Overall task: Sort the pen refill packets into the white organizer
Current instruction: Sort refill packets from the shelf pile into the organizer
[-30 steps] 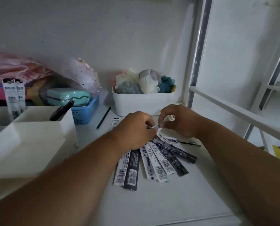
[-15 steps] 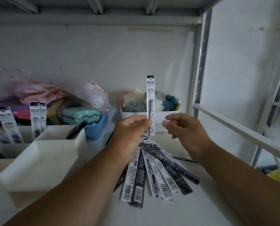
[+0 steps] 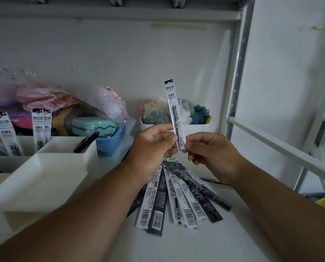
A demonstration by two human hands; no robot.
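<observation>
**One refill packet held upright over the fanned pile**

The white shelf [image 3: 224,241] carries everything; its back edge meets the wall, and its right edge is bounded by a grey upright post [image 3: 239,72] and a slanting white rail [image 3: 282,148]. Bare shelf shows along the front edge and toward the front right corner.

The white organizer [image 3: 44,173] fills the left side, stepped in open compartments. Its rear compartments hold standing packets [image 3: 38,129], and a dark item [image 3: 86,141] leans in the middle one. Behind it, along the back edge, sit a blue basket [image 3: 110,142] and a white tub [image 3: 195,127] of soft things.

A fan of refill packets [image 3: 178,199] lies flat mid-shelf, some white, some dark, barcodes toward the front edge.

The left hand [image 3: 152,150] pinches one pen refill packet [image 3: 174,114] between thumb and fingers near its lower part. The right hand [image 3: 212,150] pinches the packet's bottom end with its fingertips, the other fingers loosely curled. The packet stands nearly upright above the fan, near the shelf's middle: narrow, clear-and-white, black header strip on top, printed characters down its face, a dark refill inside.
</observation>
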